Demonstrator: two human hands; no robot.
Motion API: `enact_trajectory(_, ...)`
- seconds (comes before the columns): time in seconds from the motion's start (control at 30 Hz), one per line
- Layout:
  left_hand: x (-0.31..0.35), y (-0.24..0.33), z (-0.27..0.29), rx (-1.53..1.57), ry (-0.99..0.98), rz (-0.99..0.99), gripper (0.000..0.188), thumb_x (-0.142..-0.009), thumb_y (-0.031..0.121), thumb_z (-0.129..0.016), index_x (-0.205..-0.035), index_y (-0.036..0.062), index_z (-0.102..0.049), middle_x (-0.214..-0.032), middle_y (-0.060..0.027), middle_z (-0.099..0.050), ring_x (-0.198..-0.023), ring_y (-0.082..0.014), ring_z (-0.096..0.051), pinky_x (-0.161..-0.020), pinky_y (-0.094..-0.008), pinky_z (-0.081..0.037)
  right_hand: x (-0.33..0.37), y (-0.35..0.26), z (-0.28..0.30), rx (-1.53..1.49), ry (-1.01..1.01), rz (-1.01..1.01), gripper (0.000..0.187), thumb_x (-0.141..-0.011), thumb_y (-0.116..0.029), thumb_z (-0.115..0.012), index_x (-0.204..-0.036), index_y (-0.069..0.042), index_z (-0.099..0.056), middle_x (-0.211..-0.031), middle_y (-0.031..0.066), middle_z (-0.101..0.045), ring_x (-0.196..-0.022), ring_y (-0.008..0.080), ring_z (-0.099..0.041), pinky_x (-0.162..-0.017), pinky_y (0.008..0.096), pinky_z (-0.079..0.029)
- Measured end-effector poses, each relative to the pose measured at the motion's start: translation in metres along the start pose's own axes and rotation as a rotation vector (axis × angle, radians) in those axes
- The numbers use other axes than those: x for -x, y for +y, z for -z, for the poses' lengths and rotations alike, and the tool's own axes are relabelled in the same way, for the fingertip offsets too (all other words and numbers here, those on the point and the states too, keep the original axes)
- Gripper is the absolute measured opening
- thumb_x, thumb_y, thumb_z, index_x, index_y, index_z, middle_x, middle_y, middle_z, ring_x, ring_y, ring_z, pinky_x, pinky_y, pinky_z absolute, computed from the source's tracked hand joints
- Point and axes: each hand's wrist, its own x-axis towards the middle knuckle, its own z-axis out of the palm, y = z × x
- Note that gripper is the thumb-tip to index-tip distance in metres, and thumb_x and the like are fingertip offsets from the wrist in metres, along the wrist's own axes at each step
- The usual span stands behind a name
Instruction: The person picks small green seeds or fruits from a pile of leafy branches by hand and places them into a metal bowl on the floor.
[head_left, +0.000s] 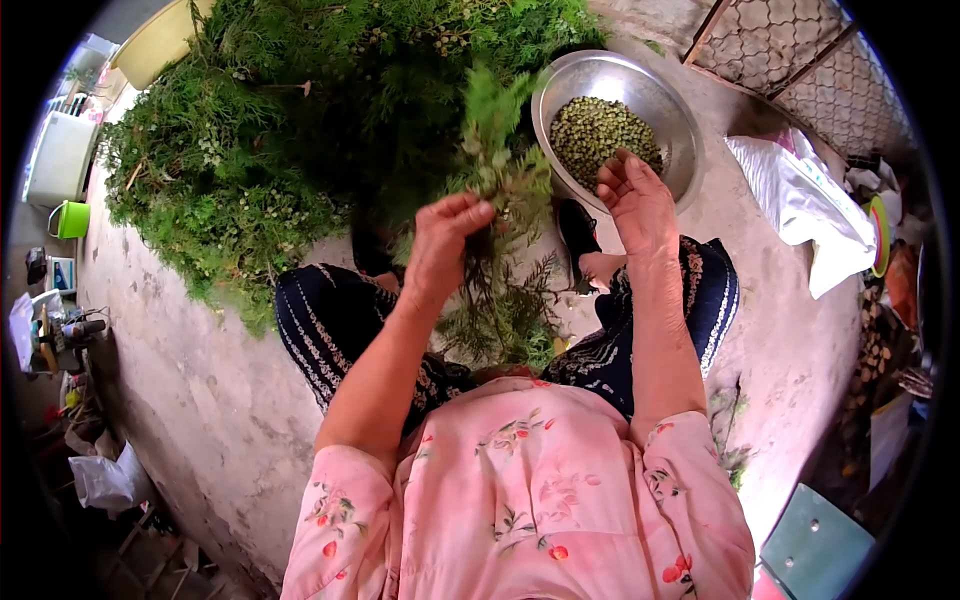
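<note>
My left hand (447, 232) is closed on a leafy evergreen sprig (497, 160), held upright in front of my knees. Small pale-green cones show among its scale-like leaves. To the right, my right hand (640, 205) is over the near rim of a wide metal basin (683, 130). Its fingers are loosely curled and a little apart, with nothing visible in them. Inside the basin lies a heap of small green cones (600, 135). More evergreen cuttings (500, 320) lie between my legs, below the left hand.
A large pile of evergreen branches (250, 130) spreads across the far left. A white sack (805, 205) lies right of the basin, near a wire-mesh panel (770, 45). A green bucket (69, 220) stands at the left, and a green stool (818, 535) at the lower right.
</note>
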Motion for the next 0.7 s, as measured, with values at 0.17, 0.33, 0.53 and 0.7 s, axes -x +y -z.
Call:
enact_trajectory(0.17, -0.023, 0.046, -0.003, 0.089, 0.027, -0.096, 0.010, -0.085, 0.012, -0.057, -0.088, 0.0020, -0.059, -0.080, -0.0056, -0.062, -0.068, -0.0161, -0.059, -0.058, -0.0272, -0.048, 0.012, -0.005, -0.015, 0.216, 0.001, 0.211, 0.019, -0.088, -0.013, -0.053, -0.101, 0.000, -0.057, -0.082, 0.0051, -0.059, -0.069, 0.0123, -0.056, -0.061, 0.0240, -0.046)
enact_trajectory(0.33, -0.049, 0.065, 0.004, 0.133, 0.238, -0.151, 0.014, -0.082, 0.015, -0.063, -0.093, 0.0069, -0.060, -0.080, -0.0005, -0.060, -0.066, -0.0122, -0.059, -0.052, -0.0254, -0.044, 0.036, -0.005, -0.060, 0.421, 0.020, 0.389, 0.015, -0.086, -0.004, -0.053, -0.099, 0.001, -0.059, -0.082, 0.0005, -0.060, -0.071, 0.0081, -0.053, -0.065, 0.0212, -0.044)
enact_trajectory(0.53, -0.054, 0.095, -0.008, 0.061, 0.270, -0.171, 0.023, -0.078, 0.018, -0.067, -0.097, 0.0060, -0.059, -0.081, -0.0004, -0.060, -0.069, -0.0086, -0.056, -0.047, -0.0234, -0.037, 0.009, -0.016, -0.069, 0.619, -0.119, 0.563, 0.017, -0.085, -0.003, -0.055, -0.102, 0.001, -0.059, -0.087, 0.0014, -0.060, -0.077, 0.0088, -0.053, -0.074, 0.0229, -0.045)
enact_trajectory(0.7, -0.063, 0.109, -0.001, -0.250, 0.099, -0.613, 0.013, -0.079, 0.012, -0.064, -0.083, -0.0003, -0.065, -0.070, -0.0013, -0.060, -0.065, -0.0067, -0.049, -0.051, -0.0244, -0.037, -0.010, -0.022, -0.104, 0.771, -0.128, 0.775, 0.013, -0.081, 0.002, -0.058, -0.093, -0.002, -0.061, -0.081, 0.0034, -0.059, -0.073, 0.0102, -0.053, -0.069, 0.0224, -0.043)
